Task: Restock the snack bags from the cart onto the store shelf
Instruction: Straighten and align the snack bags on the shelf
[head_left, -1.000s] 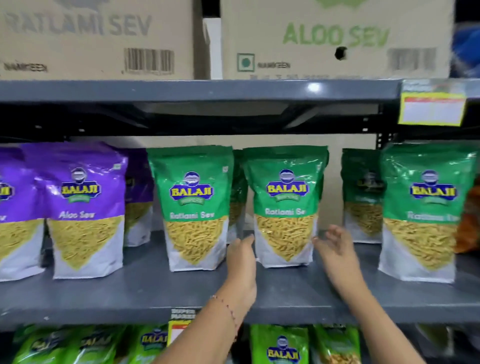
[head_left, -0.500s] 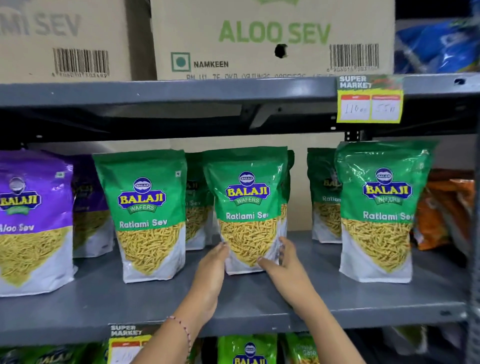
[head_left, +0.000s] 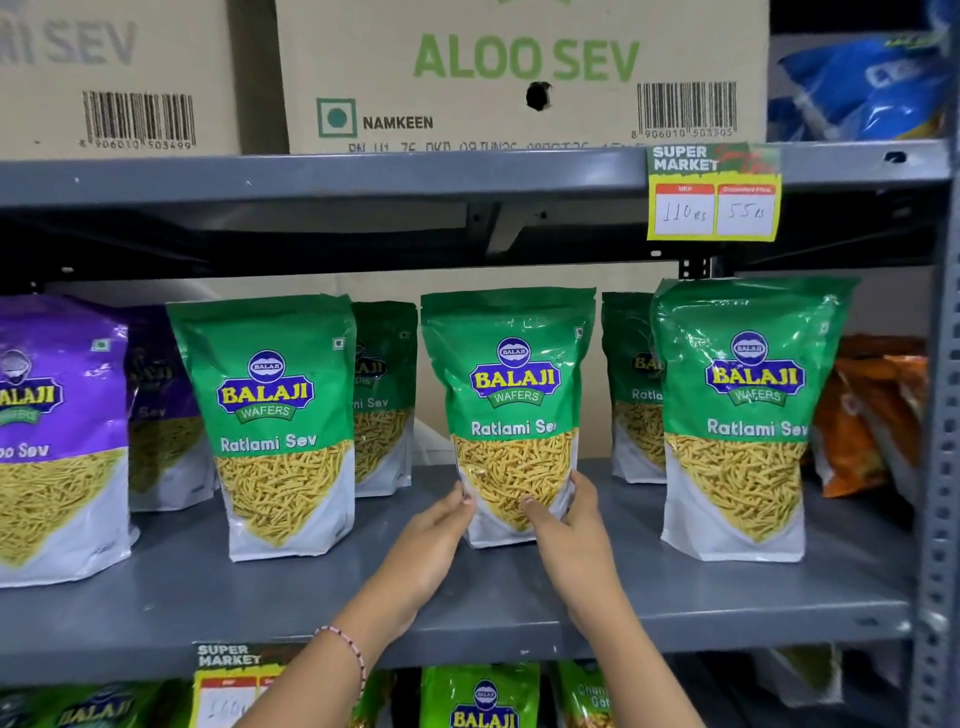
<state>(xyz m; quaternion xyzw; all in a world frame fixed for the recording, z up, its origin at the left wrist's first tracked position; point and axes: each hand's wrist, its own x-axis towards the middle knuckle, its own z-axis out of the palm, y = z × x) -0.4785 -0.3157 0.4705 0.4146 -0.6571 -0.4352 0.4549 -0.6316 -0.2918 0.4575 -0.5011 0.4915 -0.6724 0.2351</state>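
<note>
A green Ratlami Sev bag (head_left: 511, 395) stands upright in the middle of the grey shelf (head_left: 311, 597). My left hand (head_left: 434, 535) grips its lower left edge. On the lower right edge sits my right hand (head_left: 569, 530), thumb across the front of the bag. Two more green Ratlami Sev bags stand in the front row, one to the left (head_left: 275, 415) and one to the right (head_left: 743, 410). Other green bags stand behind them. The cart is out of view.
Purple Aloo Sev bags (head_left: 52, 436) fill the shelf's left end, orange bags (head_left: 872, 415) the right end beside the steel upright (head_left: 943, 467). Cardboard boxes (head_left: 519, 73) sit on the shelf above, which carries a price tag (head_left: 714, 197). Green bags (head_left: 480, 696) lie on the shelf below.
Both hands have closed in from either side onto the base of the middle green bag. The view has shifted left, so the shelf contents sit further right in frame.
</note>
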